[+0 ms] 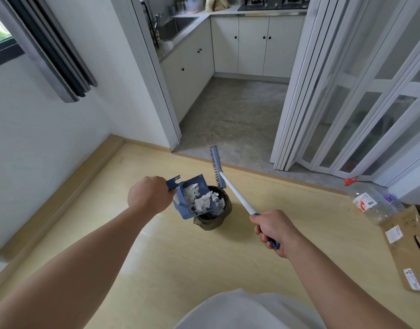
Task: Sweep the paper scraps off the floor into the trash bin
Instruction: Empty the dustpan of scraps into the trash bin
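My left hand (148, 197) grips the handle of a blue dustpan (184, 206), which is tilted over a small black-lined trash bin (215, 222) on the wooden floor. White paper scraps (200, 200) lie in the pan and spill over the bin's mouth. My right hand (274, 230) holds the blue grip of a white-handled broom (236, 195). Its blue brush head (217, 166) is raised just behind the bin, off the floor.
A cardboard box (408, 245) and a clear plastic bottle (368, 205) lie on the floor at the right. A folding glass door (346, 110) stands at the right of the kitchen doorway. A white wall with a wooden skirting runs along the left.
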